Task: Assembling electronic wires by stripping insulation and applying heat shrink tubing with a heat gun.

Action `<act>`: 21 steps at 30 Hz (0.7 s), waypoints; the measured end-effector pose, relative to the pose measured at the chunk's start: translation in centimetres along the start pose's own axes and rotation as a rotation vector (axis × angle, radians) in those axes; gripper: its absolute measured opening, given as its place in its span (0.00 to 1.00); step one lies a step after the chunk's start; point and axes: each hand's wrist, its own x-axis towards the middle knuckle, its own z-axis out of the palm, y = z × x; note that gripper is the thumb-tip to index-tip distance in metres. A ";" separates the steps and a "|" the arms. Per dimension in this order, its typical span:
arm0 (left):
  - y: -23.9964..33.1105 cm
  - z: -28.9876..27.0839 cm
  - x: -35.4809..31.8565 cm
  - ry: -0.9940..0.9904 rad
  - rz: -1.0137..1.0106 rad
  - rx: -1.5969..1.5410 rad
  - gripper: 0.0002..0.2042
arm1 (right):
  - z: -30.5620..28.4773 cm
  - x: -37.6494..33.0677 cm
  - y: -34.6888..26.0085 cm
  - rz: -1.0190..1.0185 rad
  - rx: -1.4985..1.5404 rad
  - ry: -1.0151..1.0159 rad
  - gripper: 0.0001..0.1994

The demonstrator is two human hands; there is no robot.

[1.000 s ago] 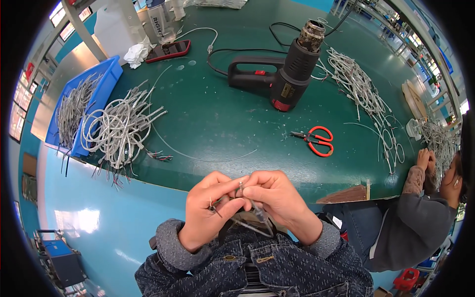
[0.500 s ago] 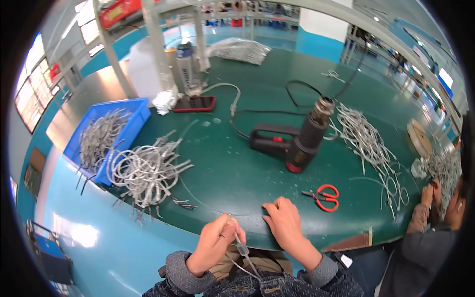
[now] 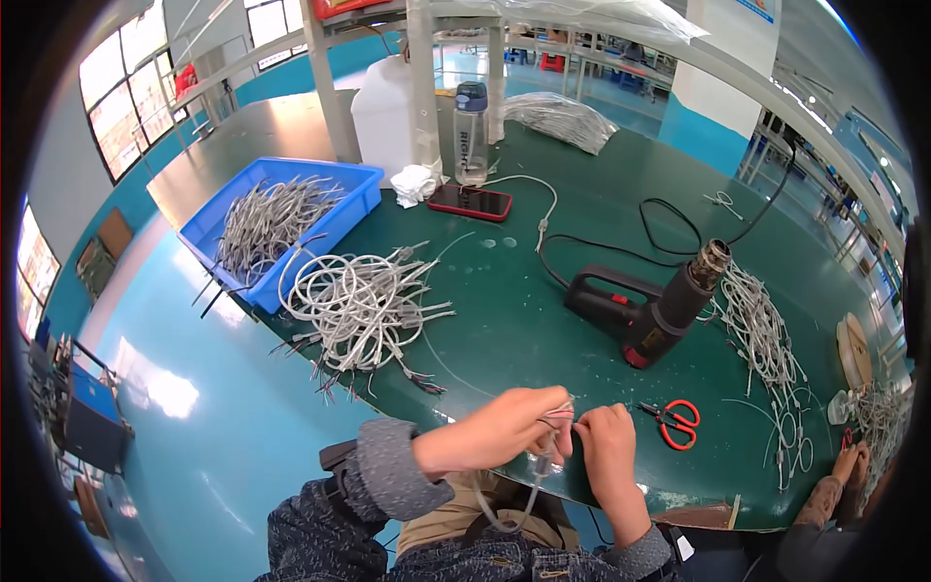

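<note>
Dark lettering, large enough to read, runs lengthwise down the clear water bottle (image 3: 471, 145) with the dark blue lid. A blue sign (image 3: 753, 9) high on the white-and-blue pillar (image 3: 720, 82) carries pale print, too small to read. The black heat gun (image 3: 671, 308) has a small yellowish marking on its barrel, also illegible.

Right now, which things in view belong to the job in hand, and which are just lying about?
Probably the job's:
grey cable, in the left hand; right hand close by
cable heap and blue bin of cables
heat gun and red-handled scissors, unheld

Probably just lying about:
phone
water bottle
crumpled tissue
</note>
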 end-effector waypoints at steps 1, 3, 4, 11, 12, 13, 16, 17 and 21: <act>-0.4 0.5 0.6 -0.005 -0.002 -0.002 0.09 | -0.4 -0.2 0.1 0.005 -0.002 0.000 0.06; -1.1 1.2 1.4 -0.041 -0.097 -0.008 0.07 | -1.6 -0.4 -0.2 0.147 0.157 0.037 0.05; -1.5 1.5 1.8 -0.057 -0.147 -0.011 0.07 | -2.0 -0.4 -0.5 0.218 0.238 0.053 0.04; -5.5 3.1 4.5 0.338 0.445 0.562 0.07 | -4.4 0.4 -0.9 0.427 0.632 0.080 0.01; -5.5 3.3 4.7 0.363 0.463 0.544 0.08 | -4.6 0.2 -0.9 0.488 0.723 0.069 0.01; -5.0 3.6 4.5 0.338 0.456 0.524 0.08 | -4.8 0.2 -0.9 0.518 0.709 0.077 0.01; -4.0 3.4 4.7 0.278 0.219 0.454 0.10 | -4.5 0.0 -0.1 0.568 0.862 0.084 0.02; -4.3 3.2 5.1 0.252 0.219 0.440 0.10 | -4.4 -0.1 0.1 0.566 0.880 0.068 0.04; -5.6 3.0 5.9 0.200 0.279 0.471 0.10 | -5.7 -0.2 1.3 0.541 0.782 0.061 0.09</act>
